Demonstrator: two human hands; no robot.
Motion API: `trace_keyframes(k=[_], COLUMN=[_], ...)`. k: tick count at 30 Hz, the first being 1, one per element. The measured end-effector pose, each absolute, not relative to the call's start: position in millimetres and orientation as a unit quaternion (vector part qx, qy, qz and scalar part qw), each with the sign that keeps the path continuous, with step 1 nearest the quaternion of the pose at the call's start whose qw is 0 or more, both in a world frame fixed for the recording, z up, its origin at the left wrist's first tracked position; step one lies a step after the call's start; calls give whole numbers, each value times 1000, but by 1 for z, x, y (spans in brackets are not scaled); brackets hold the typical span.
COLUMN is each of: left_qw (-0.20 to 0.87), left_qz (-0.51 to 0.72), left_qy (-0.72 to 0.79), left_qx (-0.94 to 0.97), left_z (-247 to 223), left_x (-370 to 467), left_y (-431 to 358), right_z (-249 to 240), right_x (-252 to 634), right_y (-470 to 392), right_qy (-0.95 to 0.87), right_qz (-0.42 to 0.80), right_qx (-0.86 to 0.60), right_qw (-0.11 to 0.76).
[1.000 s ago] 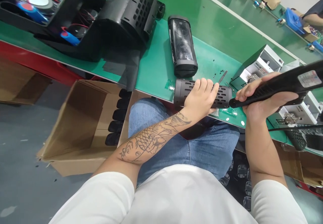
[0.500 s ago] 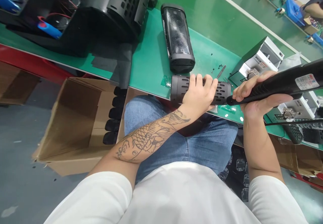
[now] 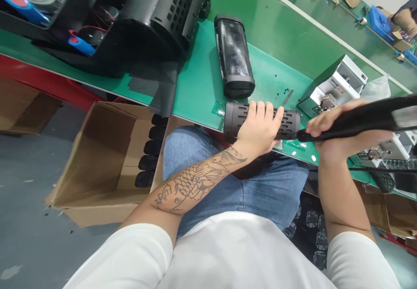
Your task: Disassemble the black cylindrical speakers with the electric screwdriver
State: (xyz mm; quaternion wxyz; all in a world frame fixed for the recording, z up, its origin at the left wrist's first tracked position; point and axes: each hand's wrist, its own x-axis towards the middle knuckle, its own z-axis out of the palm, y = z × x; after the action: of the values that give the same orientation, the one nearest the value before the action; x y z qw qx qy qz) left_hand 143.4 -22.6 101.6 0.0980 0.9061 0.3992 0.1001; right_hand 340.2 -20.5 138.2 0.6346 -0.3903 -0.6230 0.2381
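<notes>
A dark grey slotted cylinder [image 3: 233,117] lies sideways at the front edge of the green table [image 3: 195,93]. My left hand [image 3: 260,126] is wrapped over its middle. My right hand [image 3: 339,128] grips a long black power tool [image 3: 368,115], its narrow end against the cylinder's right end. Behind the cylinder is a black speaker-like unit [image 3: 235,56] with a glossy, perforated front. Small black screws [image 3: 278,95] and a thin grey tool [image 3: 288,97] lie on the table behind my left hand.
White metal machines [image 3: 335,87] stand at the right. Large black housings [image 3: 156,19] with wires fill the back left. An open cardboard box [image 3: 94,158] is at my left, below the table edge. A person's hand [image 3: 405,21] shows at the far upper right.
The view has shifted slightly, so the table items appear a little lower and further right. Both hands keep their holds, and the black tool looks slightly turned and blurred.
</notes>
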Motion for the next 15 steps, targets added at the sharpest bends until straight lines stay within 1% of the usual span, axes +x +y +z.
trace_keyframes(k=[4,7,10,15], left_qw=[89,89,93,105], left_qz=[100,104,99,66], left_qy=[411,418,425,414], left_qx=[902,898,895,902], left_z=[103,102,102,106], left_x=[145,147,149,141], left_y=[-22,-22,-23,-18], right_z=[162,173,169,153], right_x=[365,383,396,402], right_y=[18,50,69,73], right_qy=[-462,-357,-321,-324], right_qz=[52,-39,-44,-12], right_qx=[-466,-518,-560,-628], right_qw=[753,777,763,707])
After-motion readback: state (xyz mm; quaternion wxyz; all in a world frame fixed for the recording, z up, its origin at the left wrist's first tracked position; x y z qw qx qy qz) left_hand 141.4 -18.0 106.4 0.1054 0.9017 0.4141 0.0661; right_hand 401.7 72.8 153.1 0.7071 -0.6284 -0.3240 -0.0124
